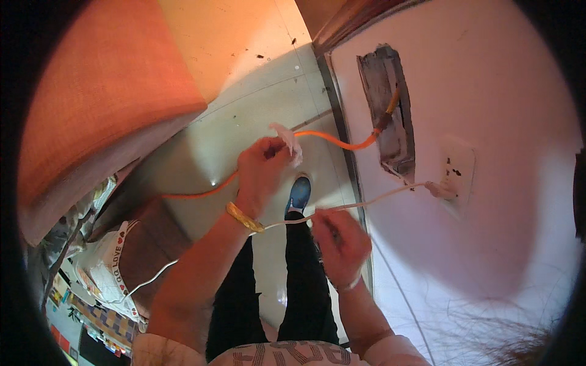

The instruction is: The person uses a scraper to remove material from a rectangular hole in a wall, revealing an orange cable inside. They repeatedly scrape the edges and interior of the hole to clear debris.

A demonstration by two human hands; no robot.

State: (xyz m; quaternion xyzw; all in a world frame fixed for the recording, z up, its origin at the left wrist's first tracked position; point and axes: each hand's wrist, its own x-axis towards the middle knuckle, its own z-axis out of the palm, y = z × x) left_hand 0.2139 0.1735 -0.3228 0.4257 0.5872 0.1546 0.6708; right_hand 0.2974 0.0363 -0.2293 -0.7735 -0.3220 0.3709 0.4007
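My left hand (262,168) is closed in a pinch on a crumpled, translucent whitish wipe or piece of film (289,144), set against an orange cable (329,136). That cable runs from an opening in the wall, past my left fingers, and away to the left. Lower and to the right, my right hand (343,245) has curled fingers, their tips at a thin white cord (384,196). The cord passes by my left wrist and ends in a white plug (437,190) in the wall socket (459,174). My right fingertips are partly hidden.
A rough rectangular cutout (387,110) in the pinkish wall exposes the orange cable's end. On the left stands an orange upholstered piece of furniture (116,91), with a white printed bag (107,268) below it. My blue shoe (299,194) is on the tiled floor (244,131).
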